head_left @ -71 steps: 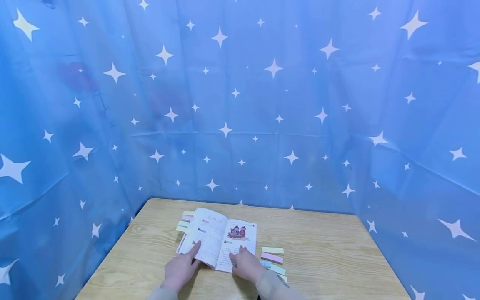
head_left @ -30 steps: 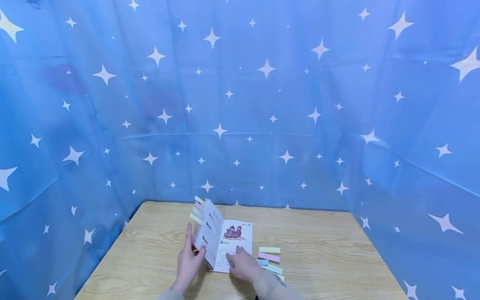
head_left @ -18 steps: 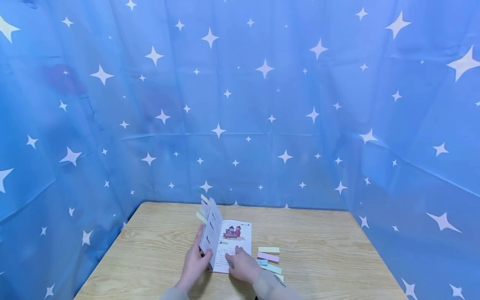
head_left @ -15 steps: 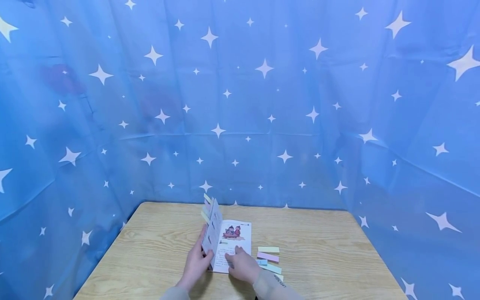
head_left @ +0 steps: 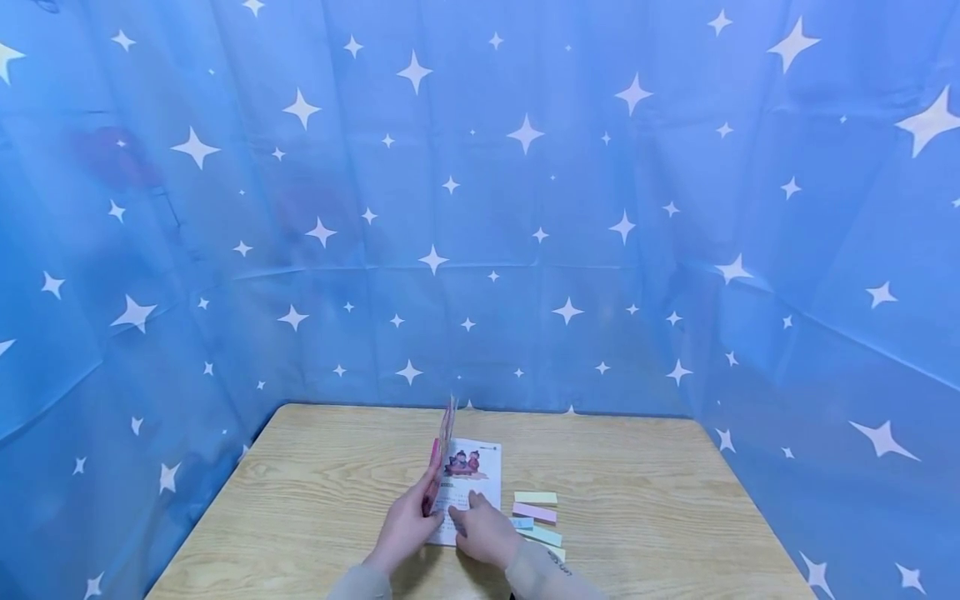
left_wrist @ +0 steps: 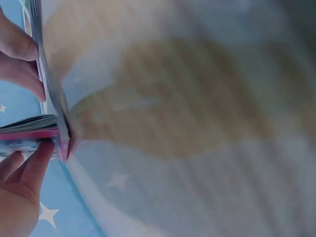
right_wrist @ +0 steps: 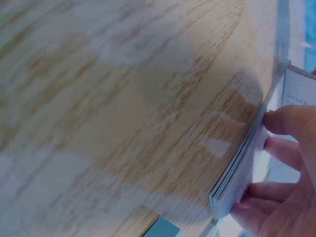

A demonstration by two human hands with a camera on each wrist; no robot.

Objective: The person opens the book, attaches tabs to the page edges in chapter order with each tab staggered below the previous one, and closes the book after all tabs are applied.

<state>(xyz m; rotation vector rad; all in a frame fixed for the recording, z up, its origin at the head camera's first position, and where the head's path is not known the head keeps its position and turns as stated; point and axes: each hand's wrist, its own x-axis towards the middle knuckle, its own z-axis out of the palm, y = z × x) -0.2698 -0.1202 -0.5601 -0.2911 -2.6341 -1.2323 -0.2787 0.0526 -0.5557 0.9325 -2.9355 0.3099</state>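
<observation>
An open illustrated book [head_left: 480, 467] rests on the wooden table, its left part raised on edge so that it stands almost upright. My left hand [head_left: 408, 521] grips this raised part, the thumb on the inner side and the fingers along the pink outer cover [left_wrist: 34, 134]. The right-hand page, with a coloured drawing of two figures above printed text, lies flat. On its lower part my right hand [head_left: 487, 529] presses with its fingertips; in the right wrist view its fingers [right_wrist: 269, 190] rest spread on the page near the edge.
Several pastel sticky tabs, among them a pink one [head_left: 535, 512] and a pale yellow one [head_left: 535, 497], lie on the wooden table [head_left: 637, 492] right of the book. A blue curtain with white stars [head_left: 480, 208] hangs behind and at both sides.
My left hand has lifted the book's left part from nearly flat to almost upright, swinging it rightward. Its tabbed edge has turned from view. The right hand stays on the right page.
</observation>
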